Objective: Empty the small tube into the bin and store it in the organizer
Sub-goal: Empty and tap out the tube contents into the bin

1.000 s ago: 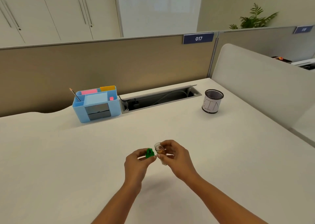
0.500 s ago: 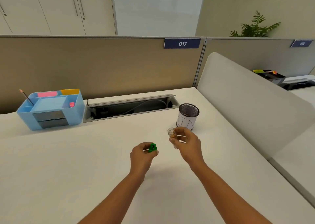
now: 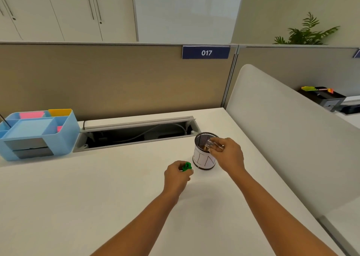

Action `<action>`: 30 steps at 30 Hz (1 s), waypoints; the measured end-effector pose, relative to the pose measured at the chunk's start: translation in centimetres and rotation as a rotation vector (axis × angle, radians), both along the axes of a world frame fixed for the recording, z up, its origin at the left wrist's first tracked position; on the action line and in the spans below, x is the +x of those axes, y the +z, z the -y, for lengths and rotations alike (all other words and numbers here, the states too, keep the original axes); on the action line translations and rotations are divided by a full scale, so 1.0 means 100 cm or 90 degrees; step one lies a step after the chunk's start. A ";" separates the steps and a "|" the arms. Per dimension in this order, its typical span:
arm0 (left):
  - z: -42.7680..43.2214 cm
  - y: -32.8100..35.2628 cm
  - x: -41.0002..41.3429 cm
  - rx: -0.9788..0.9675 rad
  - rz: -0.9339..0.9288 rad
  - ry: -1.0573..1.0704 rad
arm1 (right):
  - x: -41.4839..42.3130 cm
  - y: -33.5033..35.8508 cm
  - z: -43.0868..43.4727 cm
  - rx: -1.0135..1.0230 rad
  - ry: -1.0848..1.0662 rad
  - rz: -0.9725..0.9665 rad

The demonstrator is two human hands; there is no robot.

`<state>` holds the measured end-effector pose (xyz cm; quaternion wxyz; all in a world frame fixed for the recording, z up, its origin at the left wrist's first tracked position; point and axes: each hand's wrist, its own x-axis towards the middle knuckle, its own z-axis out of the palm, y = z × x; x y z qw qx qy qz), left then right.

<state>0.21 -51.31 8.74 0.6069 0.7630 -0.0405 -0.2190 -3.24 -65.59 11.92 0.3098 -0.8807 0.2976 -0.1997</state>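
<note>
My right hand grips a small clear tube, tipped on its side with its open mouth over the rim of the bin, a black mesh cup with a white paper label. Something brownish shows at the tube's mouth inside the bin. My left hand rests just left of the bin and pinches the green cap. The light blue organizer stands far left against the partition, with pink and yellow pads in its compartments.
An open cable trough with wires runs along the back of the white desk, between organizer and bin. A beige partition stands behind it. A white curved divider borders the desk on the right.
My right hand carried the tube away from the cap to the bin and tilted it over the rim. My left hand kept the green cap and drifted right. The camera turned right.
</note>
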 end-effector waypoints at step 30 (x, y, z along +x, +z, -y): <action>0.058 0.014 0.042 -0.029 0.031 -0.007 | 0.037 0.014 0.016 0.108 0.035 0.042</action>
